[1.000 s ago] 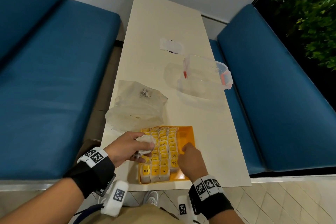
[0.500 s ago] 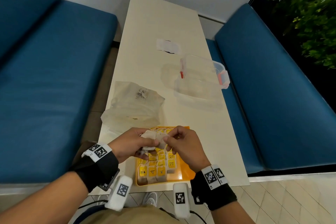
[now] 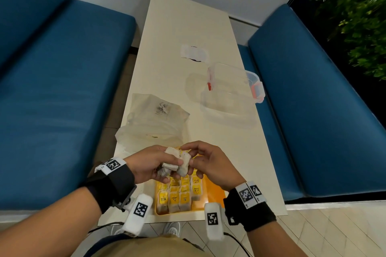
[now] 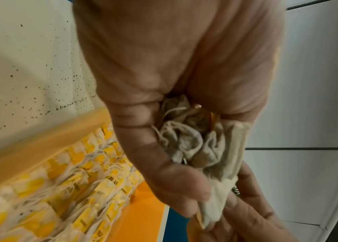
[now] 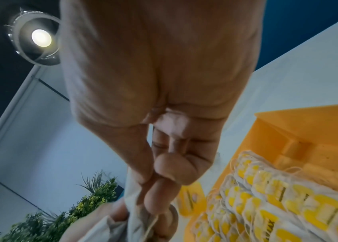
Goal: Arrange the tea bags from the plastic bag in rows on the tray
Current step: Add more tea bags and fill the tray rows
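Observation:
Both hands hover over the far end of the orange tray [image 3: 215,195]. My left hand [image 3: 165,166] grips a crumpled bunch of white tea bags [image 3: 172,157], seen bunched in the palm in the left wrist view [image 4: 195,139]. My right hand [image 3: 189,160] pinches one tea bag [image 3: 184,164] at the edge of that bunch; its fingertips [image 5: 155,196] close on the paper. Rows of tea bags with yellow tags [image 3: 177,195] fill the tray's left part [image 5: 267,196]. The near-empty plastic bag [image 3: 154,123] lies beyond the tray.
A clear plastic container [image 3: 231,94] with red clips stands at the right of the white table [image 3: 183,16]. A small white wrapper [image 3: 194,53] lies further back. Blue benches flank the table. The tray's right strip [image 4: 143,212] is bare orange.
My right hand left the tray and rose to the left hand's bunch, taking hold of one tea bag. Both hands now sit higher, over the tray's far end.

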Motion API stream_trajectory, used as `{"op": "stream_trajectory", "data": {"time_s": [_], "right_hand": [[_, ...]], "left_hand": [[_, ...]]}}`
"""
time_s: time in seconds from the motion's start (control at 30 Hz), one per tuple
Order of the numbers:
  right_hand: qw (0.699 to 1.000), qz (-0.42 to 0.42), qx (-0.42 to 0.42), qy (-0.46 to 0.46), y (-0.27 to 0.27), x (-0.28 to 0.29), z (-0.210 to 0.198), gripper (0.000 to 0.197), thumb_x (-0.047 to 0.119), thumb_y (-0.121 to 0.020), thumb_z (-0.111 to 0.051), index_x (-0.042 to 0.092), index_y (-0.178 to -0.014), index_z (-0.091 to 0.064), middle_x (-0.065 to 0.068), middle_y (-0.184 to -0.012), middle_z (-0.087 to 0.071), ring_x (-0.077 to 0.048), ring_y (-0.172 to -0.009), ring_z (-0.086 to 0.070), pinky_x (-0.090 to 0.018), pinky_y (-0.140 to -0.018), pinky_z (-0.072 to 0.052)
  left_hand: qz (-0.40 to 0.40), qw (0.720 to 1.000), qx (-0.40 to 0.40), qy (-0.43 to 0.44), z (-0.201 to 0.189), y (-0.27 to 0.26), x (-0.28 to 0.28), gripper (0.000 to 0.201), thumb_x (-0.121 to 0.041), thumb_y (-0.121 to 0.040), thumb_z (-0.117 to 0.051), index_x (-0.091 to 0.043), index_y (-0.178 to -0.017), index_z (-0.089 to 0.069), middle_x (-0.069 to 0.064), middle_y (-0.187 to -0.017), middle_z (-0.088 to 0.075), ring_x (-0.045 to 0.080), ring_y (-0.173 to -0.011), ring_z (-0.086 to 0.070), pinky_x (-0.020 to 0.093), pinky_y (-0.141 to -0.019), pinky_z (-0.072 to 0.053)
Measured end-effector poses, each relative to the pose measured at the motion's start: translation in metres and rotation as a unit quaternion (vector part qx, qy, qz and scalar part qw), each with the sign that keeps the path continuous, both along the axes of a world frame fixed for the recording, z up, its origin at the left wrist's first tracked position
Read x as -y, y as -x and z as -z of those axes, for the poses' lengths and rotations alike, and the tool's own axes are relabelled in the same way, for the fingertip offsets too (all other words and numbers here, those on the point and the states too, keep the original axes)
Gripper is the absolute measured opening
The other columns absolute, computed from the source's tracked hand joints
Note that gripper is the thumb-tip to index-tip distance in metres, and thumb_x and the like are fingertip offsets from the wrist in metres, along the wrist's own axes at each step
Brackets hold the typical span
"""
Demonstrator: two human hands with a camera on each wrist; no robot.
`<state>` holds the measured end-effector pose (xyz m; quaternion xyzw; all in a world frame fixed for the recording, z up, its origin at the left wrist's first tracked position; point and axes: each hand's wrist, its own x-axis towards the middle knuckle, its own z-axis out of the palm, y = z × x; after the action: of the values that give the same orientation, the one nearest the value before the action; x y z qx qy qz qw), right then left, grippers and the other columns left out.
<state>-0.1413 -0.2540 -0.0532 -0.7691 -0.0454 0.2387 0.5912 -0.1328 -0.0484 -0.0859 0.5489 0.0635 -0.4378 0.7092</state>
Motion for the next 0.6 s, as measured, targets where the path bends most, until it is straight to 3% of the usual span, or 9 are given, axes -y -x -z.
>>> {"op": "stream_trajectory", "data": {"time_s": [0.13, 0.27, 0.4, 0.5, 0.6], "right_hand": [[1.000, 0.014, 0.010, 0.005, -0.005, 0.005, 0.001, 0.046, -0.013, -0.086, -0.053, 0.020, -0.114, -0.069, -0.006, -0.089, -0.061, -0.023, -0.066, -0.063, -0.029, -0.048, -0.041], [0.996, 0.051, 0.005, 0.076, -0.011, 0.013, 0.010, 0.049, -0.016, -0.080, -0.051, 0.017, -0.113, -0.069, -0.003, -0.093, -0.063, -0.015, -0.063, -0.062, -0.023, -0.049, -0.042], [0.998, -0.029, -0.039, 0.047, -0.005, 0.005, 0.016, 0.063, -0.011, -0.077, -0.064, 0.028, -0.126, -0.059, 0.001, -0.112, -0.065, -0.019, -0.084, -0.064, -0.024, -0.062, -0.050], [0.997, -0.054, -0.046, 0.029, 0.001, -0.009, 0.022, 0.045, 0.001, -0.078, -0.073, 0.024, -0.116, -0.063, 0.001, -0.100, -0.069, -0.016, -0.089, -0.065, -0.031, -0.070, -0.055], [0.996, -0.062, -0.049, 0.051, 0.005, -0.019, 0.026, 0.013, 0.012, -0.082, -0.071, 0.022, -0.091, -0.068, 0.001, -0.083, -0.068, -0.017, -0.074, -0.065, -0.031, -0.058, -0.046]], "left_hand": [[0.011, 1.000, 0.005, -0.002, -0.006, -0.005, -0.001, 0.025, -0.011, -0.091, -0.068, -0.005, -0.116, -0.066, 0.017, -0.096, -0.074, 0.021, -0.075, -0.069, 0.024, -0.050, -0.051], [0.011, 0.999, 0.032, -0.006, -0.014, -0.012, -0.007, 0.016, -0.013, -0.088, -0.070, -0.008, -0.103, -0.068, 0.016, -0.091, -0.074, 0.020, -0.073, -0.069, 0.025, -0.050, -0.051], [0.025, 0.998, 0.049, 0.003, -0.028, -0.018, -0.010, 0.014, -0.015, -0.089, -0.072, -0.009, -0.101, -0.071, 0.016, -0.091, -0.073, 0.020, -0.071, -0.067, 0.025, -0.050, -0.050], [0.036, 0.997, 0.062, 0.005, -0.036, -0.022, -0.008, 0.023, -0.021, -0.080, -0.075, -0.008, -0.099, -0.073, 0.017, -0.092, -0.073, 0.021, -0.070, -0.066, 0.025, -0.048, -0.050], [0.032, 0.997, 0.064, 0.013, -0.039, -0.023, -0.010, 0.019, -0.023, -0.079, -0.075, -0.010, -0.093, -0.076, 0.020, -0.093, -0.072, 0.022, -0.067, -0.065, 0.026, -0.048, -0.049]]}}
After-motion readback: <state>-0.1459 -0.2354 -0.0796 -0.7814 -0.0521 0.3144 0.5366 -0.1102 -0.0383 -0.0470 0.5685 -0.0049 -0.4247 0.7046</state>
